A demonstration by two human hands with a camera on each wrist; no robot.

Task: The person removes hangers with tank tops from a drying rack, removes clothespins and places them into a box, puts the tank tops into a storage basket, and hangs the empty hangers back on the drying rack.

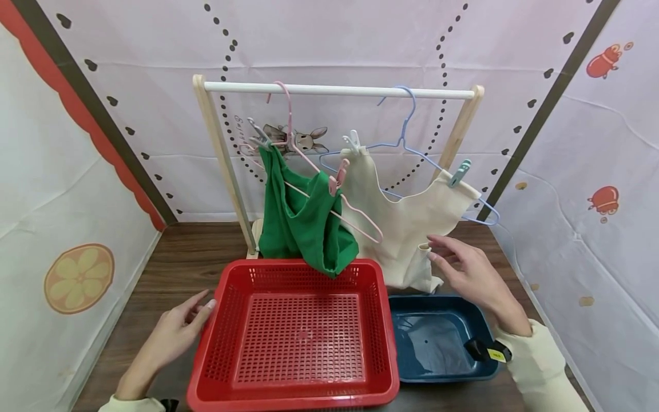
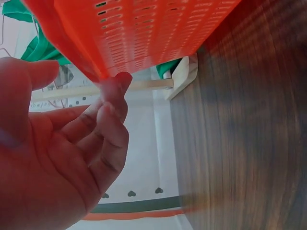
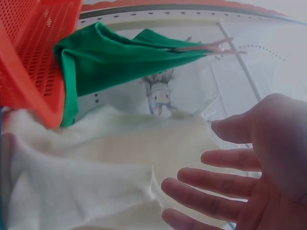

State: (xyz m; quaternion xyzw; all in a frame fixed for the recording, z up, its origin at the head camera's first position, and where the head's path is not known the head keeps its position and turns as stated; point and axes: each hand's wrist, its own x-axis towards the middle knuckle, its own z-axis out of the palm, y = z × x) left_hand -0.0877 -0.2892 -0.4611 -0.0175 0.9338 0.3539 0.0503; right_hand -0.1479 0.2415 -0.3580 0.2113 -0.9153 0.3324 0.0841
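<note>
A green garment [image 1: 298,209] hangs from a pink hanger [image 1: 360,214], held by a grey clothespin [image 1: 259,133] and a pink clothespin [image 1: 338,177]. Beside it, a cream garment [image 1: 391,229] hangs on a blue hanger [image 1: 409,129] with a white clothespin [image 1: 352,141] and a teal clothespin [image 1: 460,173]. Close to the cream cloth's lower right edge is my right hand [image 1: 471,272], its fingers spread and holding nothing in the right wrist view. My left hand [image 1: 172,335] is at the left rim of the red basket [image 1: 203,349], fingers loosely bent; whether they touch it, I cannot tell.
Both hangers hang from a white rail [image 1: 334,90] on a wooden-legged rack [image 1: 221,154]. A dark blue tray [image 1: 437,375] stands right of the red basket, below the cream garment. Printed fabric walls [image 1: 77,189] enclose the dark wooden table [image 1: 190,246].
</note>
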